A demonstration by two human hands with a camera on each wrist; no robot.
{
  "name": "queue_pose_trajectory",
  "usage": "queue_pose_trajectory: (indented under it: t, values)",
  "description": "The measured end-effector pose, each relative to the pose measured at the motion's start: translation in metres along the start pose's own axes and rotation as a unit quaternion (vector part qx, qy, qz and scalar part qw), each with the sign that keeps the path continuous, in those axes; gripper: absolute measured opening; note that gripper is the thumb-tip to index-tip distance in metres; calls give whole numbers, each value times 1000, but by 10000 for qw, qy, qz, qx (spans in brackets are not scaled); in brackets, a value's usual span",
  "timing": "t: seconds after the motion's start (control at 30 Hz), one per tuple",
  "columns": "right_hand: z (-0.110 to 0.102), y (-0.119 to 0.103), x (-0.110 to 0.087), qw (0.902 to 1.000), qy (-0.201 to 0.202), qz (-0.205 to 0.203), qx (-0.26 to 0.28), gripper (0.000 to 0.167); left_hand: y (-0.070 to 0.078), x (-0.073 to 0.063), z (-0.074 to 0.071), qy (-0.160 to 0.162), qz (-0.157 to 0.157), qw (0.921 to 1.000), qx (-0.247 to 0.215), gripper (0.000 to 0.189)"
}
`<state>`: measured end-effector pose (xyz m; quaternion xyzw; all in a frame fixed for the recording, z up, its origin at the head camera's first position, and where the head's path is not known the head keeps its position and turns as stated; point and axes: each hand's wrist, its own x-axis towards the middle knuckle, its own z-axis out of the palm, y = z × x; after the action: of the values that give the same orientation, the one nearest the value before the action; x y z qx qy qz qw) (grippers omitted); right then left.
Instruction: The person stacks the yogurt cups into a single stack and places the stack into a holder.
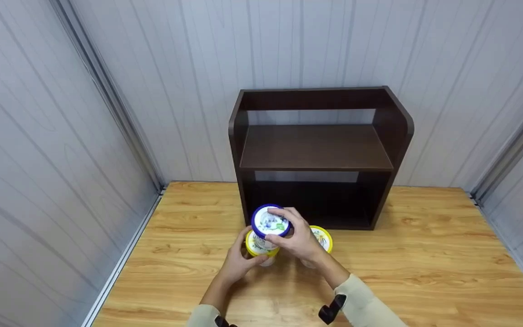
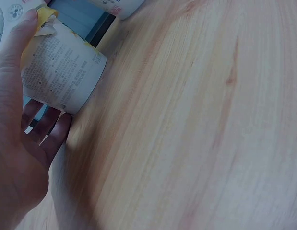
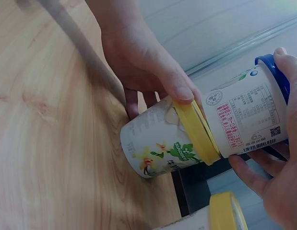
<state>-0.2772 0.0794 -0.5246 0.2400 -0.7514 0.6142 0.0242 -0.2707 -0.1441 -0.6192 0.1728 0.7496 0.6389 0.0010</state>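
A paper tub with a yellow lid (image 3: 162,141) stands on the wooden table, flowers and green leaves printed on its side. My left hand (image 1: 236,264) grips it around the lid, thumb on the rim and fingers round the far side. On top of that lid sits a second tub with a blue lid (image 1: 270,221), its base right at the yellow lid in the right wrist view. My right hand (image 1: 301,240) holds this upper tub by its lid and side. Another yellow-lidded tub (image 1: 323,238) stands just right of the pair, partly hidden by my right hand.
Behind the tubs a dark brown two-tier shelf (image 1: 318,145) stands on the wooden table (image 1: 425,263). Pale panel walls (image 1: 198,91) close in the back and both sides. A metal strip (image 1: 120,254) runs along the table's left edge.
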Motion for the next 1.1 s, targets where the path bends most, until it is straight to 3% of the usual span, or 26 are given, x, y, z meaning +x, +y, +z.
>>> queue_pose_trajectory:
  t: [0.3, 0.47, 0.73, 1.1]
  values:
    - [9, 3, 2, 9990, -43, -181, -411, 64, 0, -1, 0, 5, -33, 10000, -44, 90]
    - [14, -5, 0, 9975, -38, -259, -650, 64, 0, -2, 0, 46, -132, 9999, 87, 91]
    - [14, -36, -7, 9978, -149, -266, -589, 60, 1, -3, 0, 60, -180, 9998, 89, 95]
    - [15, -37, -7, 9977, -83, -278, -614, 61, 6, -1, -7, -214, -275, 9993, -121, 90]
